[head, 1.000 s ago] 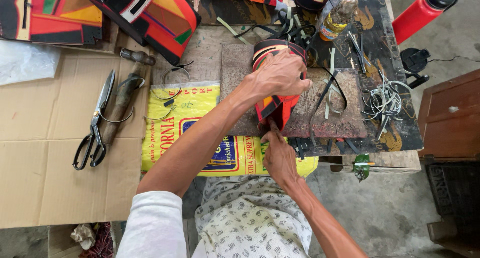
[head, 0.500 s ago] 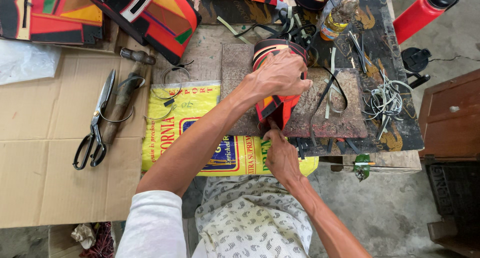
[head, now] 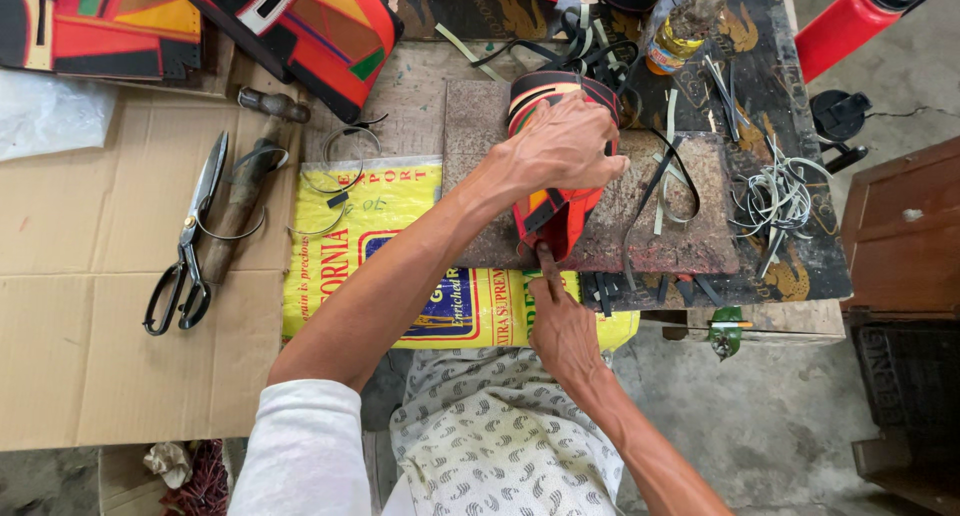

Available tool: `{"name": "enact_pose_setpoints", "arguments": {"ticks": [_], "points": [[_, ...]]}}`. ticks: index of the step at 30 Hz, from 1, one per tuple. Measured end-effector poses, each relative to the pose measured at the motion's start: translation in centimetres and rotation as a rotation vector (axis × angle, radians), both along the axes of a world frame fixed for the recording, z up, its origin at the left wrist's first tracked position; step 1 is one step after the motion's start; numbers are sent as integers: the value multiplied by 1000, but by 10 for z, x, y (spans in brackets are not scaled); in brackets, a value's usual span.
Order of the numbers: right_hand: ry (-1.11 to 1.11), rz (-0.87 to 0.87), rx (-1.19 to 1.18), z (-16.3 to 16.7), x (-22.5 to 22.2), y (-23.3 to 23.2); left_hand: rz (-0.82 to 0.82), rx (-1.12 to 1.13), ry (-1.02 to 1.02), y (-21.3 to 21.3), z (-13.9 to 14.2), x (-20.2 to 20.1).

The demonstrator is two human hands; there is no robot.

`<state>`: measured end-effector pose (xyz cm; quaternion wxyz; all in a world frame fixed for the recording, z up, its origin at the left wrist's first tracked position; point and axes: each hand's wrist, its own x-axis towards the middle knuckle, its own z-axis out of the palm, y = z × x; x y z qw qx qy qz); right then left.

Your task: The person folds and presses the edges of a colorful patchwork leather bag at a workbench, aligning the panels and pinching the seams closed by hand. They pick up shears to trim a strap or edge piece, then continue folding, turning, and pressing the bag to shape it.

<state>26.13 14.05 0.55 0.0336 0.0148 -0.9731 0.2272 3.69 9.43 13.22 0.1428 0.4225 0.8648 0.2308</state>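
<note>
A: Left hand (head: 555, 146) clamped over red, black and orange piece (head: 555, 201), fingers (head: 600, 166) curled tight, pinning it to worn slab (head: 640, 211) on counter (head: 770, 276).

B: Right hand (head: 562, 328)?

A: Closed round dark-handled tool (head: 548, 266), tip at piece's lower edge, just under left palm.

B: Risks?

A: Tool slipping upward into left hand, likely if pressed hard. Piece skidding on slab if grip eases. Loose strips (head: 770, 201) nearby, snag possible. Scissors (head: 190, 241) well apart.

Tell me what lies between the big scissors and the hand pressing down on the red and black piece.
In the head view, between the scissors and the left hand lie a wooden-handled tool, thin wire loops and a yellow printed sack.
</note>
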Motion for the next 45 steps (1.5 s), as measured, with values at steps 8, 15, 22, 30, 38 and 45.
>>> {"name": "enact_pose_setpoints", "arguments": {"ticks": [8,15,22,30,38,45], "points": [[115,21,-24,8,-8,-3,-7,-5,28,2,-2,0],[18,0,40,8,-13,-5,-3,26,4,1,-2,0],[-18,-14,52,3,-12,-8,-6,-19,11,3,-1,0],[-16,-14,16,8,-17,-4,-3,28,9,1,0,-1],[-99,-47,11,9,-18,-1,-12,19,23,0,3,1],[-59,12,-78,8,7,3,-25,6,33,1,1,2]]}}
